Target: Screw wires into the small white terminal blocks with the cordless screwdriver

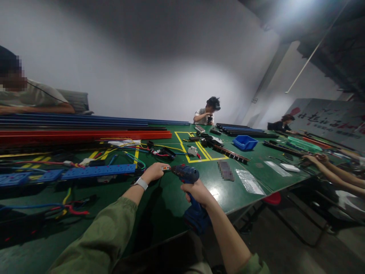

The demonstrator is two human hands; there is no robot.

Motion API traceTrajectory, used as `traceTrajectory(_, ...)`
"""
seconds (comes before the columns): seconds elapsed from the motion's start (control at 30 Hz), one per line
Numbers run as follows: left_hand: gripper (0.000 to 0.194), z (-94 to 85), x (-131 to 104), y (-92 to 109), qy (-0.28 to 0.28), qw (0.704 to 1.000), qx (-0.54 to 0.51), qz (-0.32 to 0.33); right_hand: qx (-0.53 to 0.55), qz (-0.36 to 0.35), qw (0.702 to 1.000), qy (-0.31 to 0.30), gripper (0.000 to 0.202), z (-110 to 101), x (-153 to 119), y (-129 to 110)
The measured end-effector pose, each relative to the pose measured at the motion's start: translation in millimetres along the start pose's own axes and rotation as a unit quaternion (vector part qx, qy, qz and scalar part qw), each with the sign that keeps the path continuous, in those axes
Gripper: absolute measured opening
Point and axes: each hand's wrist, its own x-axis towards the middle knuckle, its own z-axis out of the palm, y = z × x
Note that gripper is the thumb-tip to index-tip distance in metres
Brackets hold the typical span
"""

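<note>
My right hand (pixel 196 190) is wrapped round the handle of a blue cordless drill (pixel 186 174), whose nose points left. In my left hand (pixel 154 172), the fingers are closed on a small white-and-orange part (pixel 165 168). The drill's tip is right by that part; whether they touch I cannot tell. Left of my left hand lies a blue socket strip (pixel 98 172) with coloured wires around it. A white switch-like block (pixel 192 151) with a red wire end lies beyond my hands, inside yellow tape lines.
Red rails (pixel 137 135) and blue rails (pixel 119 121) lie along the far left of the green table (pixel 168 207). A blue bin (pixel 245 142), a phone-like slab (pixel 225 171) and a plastic bag (pixel 248 182) are to the right. Other people sit around, one person's hands (pixel 316 159) working at right.
</note>
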Motion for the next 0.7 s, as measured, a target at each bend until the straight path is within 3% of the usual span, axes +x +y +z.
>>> traceTrajectory(0.23, 0.059, 5.6, 4.5, -9.9, 0.001, 1.0, 0.006, 0.013, 0.005, 0.005, 1.0, 0.003, 0.019, 0.7, -0.1, -0.8)
traceTrajectory(0.7, 0.058, 5.5, 4.4, -8.8, 0.0, 1.0, 0.01, 0.001, 0.008, -0.002, 1.0, -0.001, 0.016, -1.0, 1.2, 0.9)
